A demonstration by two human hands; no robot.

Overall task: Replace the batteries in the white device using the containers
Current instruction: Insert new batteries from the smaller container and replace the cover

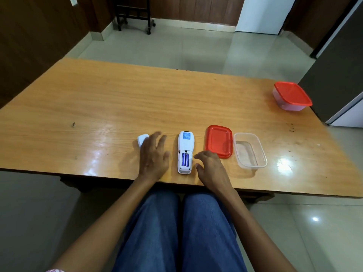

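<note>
Glossy wooden surface [117,99] is carrying the white plastic device [184,152], blue batteries [185,159] exposed, between both hands [154,154], open and empty; prying carelessly risks batteries rolling off the near edge.

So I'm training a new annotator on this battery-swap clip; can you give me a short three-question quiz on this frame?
1. True or false: the white device has its battery bay open with two blue batteries inside.
2. Which container is uncovered? A) the clear tub beside the loose red lid B) the far lidded tub
3. Fill in: the white battery cover lies by the ___ hand.

Key
1. True.
2. A.
3. Left; the left hand is next to it, and the right hand holds nothing.
</note>
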